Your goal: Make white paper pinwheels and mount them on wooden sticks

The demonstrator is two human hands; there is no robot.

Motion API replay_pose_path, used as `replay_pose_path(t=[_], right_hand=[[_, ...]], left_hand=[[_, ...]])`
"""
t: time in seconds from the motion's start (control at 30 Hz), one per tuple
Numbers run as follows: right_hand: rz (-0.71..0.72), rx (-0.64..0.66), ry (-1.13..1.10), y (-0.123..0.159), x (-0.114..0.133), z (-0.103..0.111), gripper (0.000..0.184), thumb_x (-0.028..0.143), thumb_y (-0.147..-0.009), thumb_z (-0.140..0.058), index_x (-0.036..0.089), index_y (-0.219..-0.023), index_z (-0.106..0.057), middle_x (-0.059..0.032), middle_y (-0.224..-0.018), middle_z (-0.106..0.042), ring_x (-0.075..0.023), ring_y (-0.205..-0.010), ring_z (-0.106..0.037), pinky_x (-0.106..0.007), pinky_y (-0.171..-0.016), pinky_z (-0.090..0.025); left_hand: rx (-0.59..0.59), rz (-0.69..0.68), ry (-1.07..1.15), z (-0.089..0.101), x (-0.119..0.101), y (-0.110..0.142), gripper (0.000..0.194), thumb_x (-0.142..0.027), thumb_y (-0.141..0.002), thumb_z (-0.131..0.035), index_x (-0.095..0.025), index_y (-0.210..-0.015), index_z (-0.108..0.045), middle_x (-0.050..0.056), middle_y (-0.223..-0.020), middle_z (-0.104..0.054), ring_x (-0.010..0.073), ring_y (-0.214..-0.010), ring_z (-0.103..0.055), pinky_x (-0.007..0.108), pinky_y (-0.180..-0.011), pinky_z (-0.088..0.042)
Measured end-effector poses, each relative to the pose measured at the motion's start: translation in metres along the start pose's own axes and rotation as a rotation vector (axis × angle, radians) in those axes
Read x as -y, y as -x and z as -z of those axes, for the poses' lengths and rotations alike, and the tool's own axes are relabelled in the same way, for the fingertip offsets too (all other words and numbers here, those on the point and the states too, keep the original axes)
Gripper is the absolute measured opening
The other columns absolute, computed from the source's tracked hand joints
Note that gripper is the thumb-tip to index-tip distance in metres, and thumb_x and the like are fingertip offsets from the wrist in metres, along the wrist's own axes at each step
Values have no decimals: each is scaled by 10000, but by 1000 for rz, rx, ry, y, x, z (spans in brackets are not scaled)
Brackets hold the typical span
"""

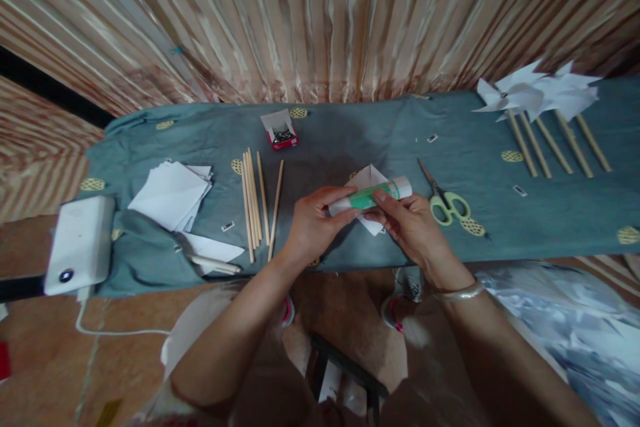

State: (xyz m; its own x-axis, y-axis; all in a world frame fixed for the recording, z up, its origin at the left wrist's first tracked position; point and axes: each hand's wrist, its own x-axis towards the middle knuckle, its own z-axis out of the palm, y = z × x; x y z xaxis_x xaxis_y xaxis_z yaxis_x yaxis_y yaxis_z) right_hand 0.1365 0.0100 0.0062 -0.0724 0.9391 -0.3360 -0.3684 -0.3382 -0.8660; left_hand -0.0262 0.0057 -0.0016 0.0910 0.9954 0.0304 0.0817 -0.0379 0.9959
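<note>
Between my two hands is a green and white glue stick (367, 196), held nearly level above the cloth. My left hand (317, 217) grips its left end between thumb and fingers. At its other end, my right hand (407, 217) has its thumb on the barrel and its fingers curled underneath. Under the glue stick lies a creased white paper square (370, 173), partly hidden by the tube and my hands. Just right of my right hand rest scissors (445, 203) with pale green handles, their blades pointing away from me.
Several wooden sticks (253, 203) lie left of my hands, beyond them a stack of white paper (173, 195). A small red box (283, 133) of metal pins stands open at the back. Paper pinwheels (540, 93) lie far right. A white power bank (83, 243) sits at the left edge.
</note>
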Motion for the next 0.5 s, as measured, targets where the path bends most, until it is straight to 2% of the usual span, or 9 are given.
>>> replay_pose_path(t=[0.07,0.17,0.27,0.37,0.43,0.5], right_hand=[[50,19,77,-1,1,4,337,463,-603,-856,171,-725,-737,-18,-656,-740,-108,-566,-676,-192,-571,-576],[168,-45,231,-1,5,17,324,467,-681,-805,188,-830,-734,-32,-752,-764,-119,-614,-677,-214,-556,-542],[304,-103,469,4,8,34,235,424,-765,-746,213,-864,-728,-31,-794,-768,-150,-660,-685,-270,-609,-547],[455,-102,823,14,7,46,145,361,-841,-670,235,-878,-730,-28,-857,-764,-198,-766,-699,-343,-714,-556],[573,-56,1017,20,6,50,136,310,-876,-625,235,-925,-728,-44,-946,-759,-227,-885,-696,-394,-818,-545],[674,5,1132,25,4,52,156,262,-899,-591,218,-972,-722,-73,-1043,-745,-243,-998,-675,-432,-914,-519]], left_hand=[[-46,30,-7,3,4,-2,305,-305,-705,-786,-179,-980,-751,71,-972,-756,199,-849,-692,306,-784,-535],[-145,28,-102,15,10,-8,335,-325,-730,-763,-162,-1022,-731,67,-941,-757,194,-812,-694,297,-739,-541],[-187,-120,-421,35,15,-15,289,-248,-774,-716,-168,-1051,-713,70,-1034,-741,202,-915,-687,330,-835,-536],[-171,-234,-754,52,15,-21,251,-207,-815,-672,-159,-1060,-695,85,-1066,-729,220,-964,-679,364,-882,-530],[-154,-311,-893,56,13,-22,266,-196,-829,-656,-154,-1091,-673,96,-1100,-712,241,-1027,-655,396,-922,-518],[-136,-416,-980,51,10,-19,328,-199,-820,-673,-164,-1144,-642,103,-1198,-666,270,-1146,-589,444,-992,-478]])
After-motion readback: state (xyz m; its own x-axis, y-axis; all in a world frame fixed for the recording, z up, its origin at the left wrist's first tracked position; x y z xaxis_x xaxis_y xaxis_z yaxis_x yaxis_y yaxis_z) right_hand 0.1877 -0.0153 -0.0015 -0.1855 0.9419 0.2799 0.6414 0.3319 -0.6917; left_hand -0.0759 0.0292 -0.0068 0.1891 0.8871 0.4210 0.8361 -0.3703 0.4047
